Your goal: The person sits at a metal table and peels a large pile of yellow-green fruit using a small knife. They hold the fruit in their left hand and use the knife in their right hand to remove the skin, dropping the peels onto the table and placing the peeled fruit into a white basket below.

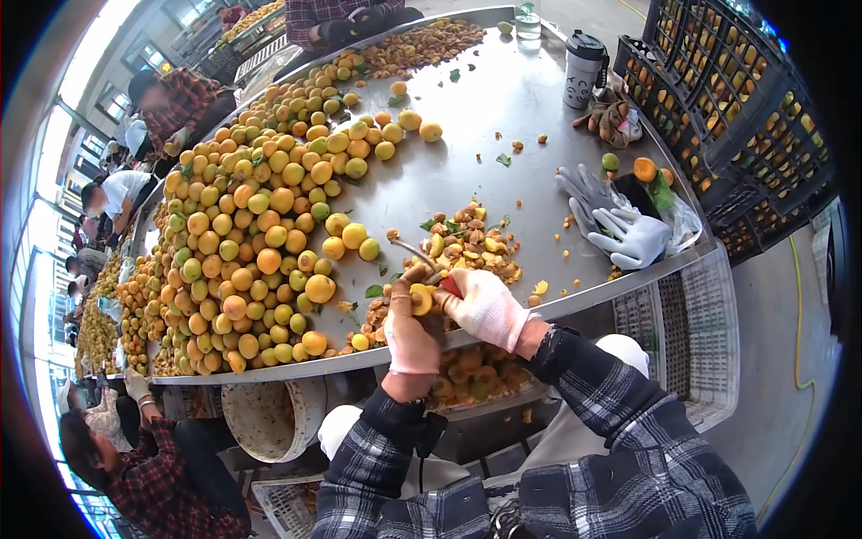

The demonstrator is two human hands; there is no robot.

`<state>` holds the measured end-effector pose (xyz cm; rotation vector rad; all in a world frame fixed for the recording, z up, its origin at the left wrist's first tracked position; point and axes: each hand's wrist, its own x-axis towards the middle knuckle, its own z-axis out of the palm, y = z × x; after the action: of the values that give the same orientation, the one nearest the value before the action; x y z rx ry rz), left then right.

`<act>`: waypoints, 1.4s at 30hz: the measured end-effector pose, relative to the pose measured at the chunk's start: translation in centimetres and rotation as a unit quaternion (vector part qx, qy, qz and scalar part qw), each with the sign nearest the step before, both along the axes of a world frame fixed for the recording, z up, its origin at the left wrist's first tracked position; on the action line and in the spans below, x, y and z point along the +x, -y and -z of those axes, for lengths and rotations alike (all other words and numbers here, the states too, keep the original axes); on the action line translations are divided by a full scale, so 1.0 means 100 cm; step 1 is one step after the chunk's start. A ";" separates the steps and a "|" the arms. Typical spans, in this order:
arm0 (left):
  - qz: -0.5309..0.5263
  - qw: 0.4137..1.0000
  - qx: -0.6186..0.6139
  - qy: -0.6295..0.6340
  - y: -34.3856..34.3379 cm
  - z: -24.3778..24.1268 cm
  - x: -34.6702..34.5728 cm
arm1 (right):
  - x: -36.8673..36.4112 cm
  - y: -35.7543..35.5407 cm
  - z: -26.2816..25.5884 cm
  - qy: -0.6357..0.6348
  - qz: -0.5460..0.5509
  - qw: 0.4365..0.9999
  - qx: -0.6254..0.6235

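Observation:
My left hand, in a stained, pale knit glove, holds a cut apricot over the front edge of the metal table. In my right hand, gloved alike, is a pitting tool with a red handle and a thin curved metal shaft. A brown apricot pit shows at the shaft's far end; whether it is stuck there or lies behind cannot be told. Just beyond my hands lies a heap of pits and fruit scraps. Below the table edge, apricot halves fill a container.
A large pile of whole apricots covers the table's left side. At right lie grey gloves, brown gloves and a tumbler. Black crates of fruit stand beyond. A white bucket and a co-worker are at lower left.

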<state>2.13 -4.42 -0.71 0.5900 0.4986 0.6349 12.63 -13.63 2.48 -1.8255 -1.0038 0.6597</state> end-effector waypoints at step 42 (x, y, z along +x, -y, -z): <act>-0.109 0.962 0.191 -0.164 0.044 -0.002 0.032 | 0.015 -0.051 -0.014 -0.552 0.333 0.700 0.306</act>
<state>5.37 -8.79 -0.51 1.0261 0.7664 0.8570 14.15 -8.55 3.87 -0.7684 0.2799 0.6696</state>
